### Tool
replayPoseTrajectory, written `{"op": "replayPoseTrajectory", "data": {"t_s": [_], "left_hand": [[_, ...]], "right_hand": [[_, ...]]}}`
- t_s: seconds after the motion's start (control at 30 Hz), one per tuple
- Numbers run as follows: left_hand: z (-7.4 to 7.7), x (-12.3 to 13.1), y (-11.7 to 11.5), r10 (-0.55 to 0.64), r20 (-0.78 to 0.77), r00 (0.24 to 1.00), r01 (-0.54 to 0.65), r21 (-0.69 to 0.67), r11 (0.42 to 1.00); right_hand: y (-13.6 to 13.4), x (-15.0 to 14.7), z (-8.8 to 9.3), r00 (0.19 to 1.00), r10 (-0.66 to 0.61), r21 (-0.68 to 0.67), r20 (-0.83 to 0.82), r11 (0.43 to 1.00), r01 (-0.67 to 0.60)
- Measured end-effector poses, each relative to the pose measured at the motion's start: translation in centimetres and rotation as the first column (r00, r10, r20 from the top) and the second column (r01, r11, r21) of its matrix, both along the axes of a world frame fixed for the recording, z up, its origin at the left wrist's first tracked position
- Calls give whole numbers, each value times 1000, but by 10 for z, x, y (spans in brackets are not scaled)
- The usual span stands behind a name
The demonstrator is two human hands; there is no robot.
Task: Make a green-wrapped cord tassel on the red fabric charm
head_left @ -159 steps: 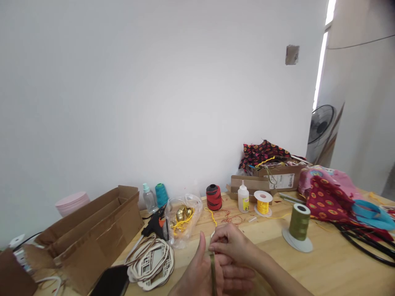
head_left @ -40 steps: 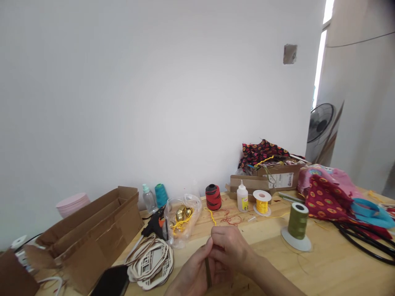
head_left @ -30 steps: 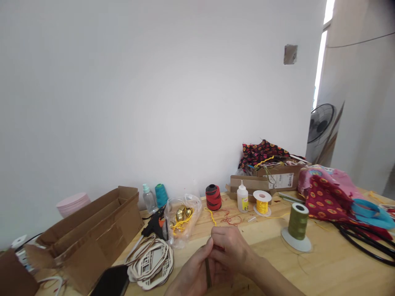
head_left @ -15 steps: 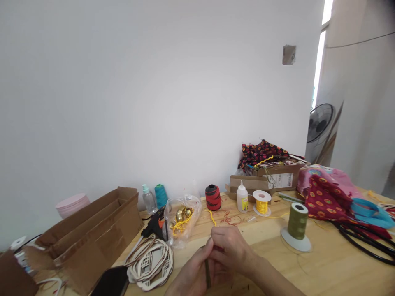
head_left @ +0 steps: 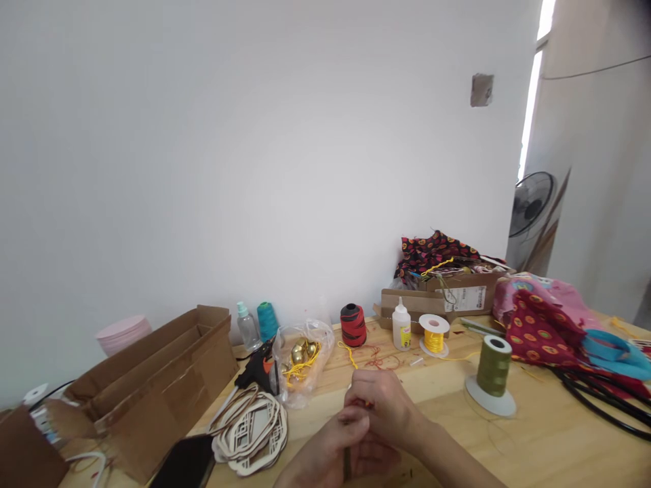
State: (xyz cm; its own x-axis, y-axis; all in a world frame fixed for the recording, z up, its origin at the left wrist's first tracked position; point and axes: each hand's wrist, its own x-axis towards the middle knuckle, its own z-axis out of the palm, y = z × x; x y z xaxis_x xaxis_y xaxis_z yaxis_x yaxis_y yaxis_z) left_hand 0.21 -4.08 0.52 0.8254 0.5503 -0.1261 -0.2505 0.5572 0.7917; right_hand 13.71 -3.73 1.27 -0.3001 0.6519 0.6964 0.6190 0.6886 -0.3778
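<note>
Olive-green ribbon, a narrow dark strip (head_left: 346,468), runs upright between my two hands at the near edge of the pale wooden table (head_left: 549,434). My left hand (head_left: 330,454) closes its thumb and fingers round the strip from the 9 o'clock side, and my right hand (head_left: 381,413) curls over it from 1 o'clock, fingertips bent down onto its top end. I judge that I keep both hands pressed close so the thin strip stays taut and does not twist; how much of it lies hidden in my palms I cannot tell.

At 2 o'clock, well apart from my hands, the olive-green ribbon spool on a white disc base (head_left: 492,374) stands upright. Further out at 1 o'clock sit a yellow cord reel with white flanges (head_left: 434,335) and a small white glue bottle (head_left: 401,325), with a red and black thread cone (head_left: 352,325) at 12 o'clock. Loose yellow and red threads (head_left: 371,357) lie between that cone and my knuckles, the nearest clutter to my fingers.

At 11 o'clock a clear plastic bag of gold bells (head_left: 301,358) slumps beside a black glue gun (head_left: 259,369), and a stack of pale laser-cut wooden rings (head_left: 251,434) lies at 9 o'clock, near my left wrist. An open brown cardboard box (head_left: 147,386) fills the far 9 o'clock side.
</note>
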Motion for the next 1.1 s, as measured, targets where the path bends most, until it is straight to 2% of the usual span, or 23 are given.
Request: {"op": "replayPoseTrajectory", "data": {"t_s": [0.2, 0.4, 0.57, 0.77, 1.0, 1.1], "left_hand": [[1, 4, -1, 3, -52, 999, -1, 39, 999], [1, 3, -2, -69, -55, 996, 72, 62, 995], [2, 4, -4, -105, -171, 980, 122, 90, 988], [8, 5, -6, -122, -239, 963, 154, 124, 980], [-6, 5, -1, -129, -236, 963, 162, 127, 979], [-7, 5, -1, -109, -215, 971, 131, 93, 987]], "right_hand": [[-2, 1, 3, 999, 37, -132, -12, 991, -39], [-2, -1, 4, 1000, 15, -191, -26, 981, -20], [-2, -3, 4, 999, 16, -251, -44, 968, -27], [-5, -2, 8, 1000, -7, -287, 4, 958, 8], [-5, -3, 7, 1000, -10, -345, 4, 938, 11], [-3, -2, 3, 1000, -4, -379, 0, 925, 4]]}}
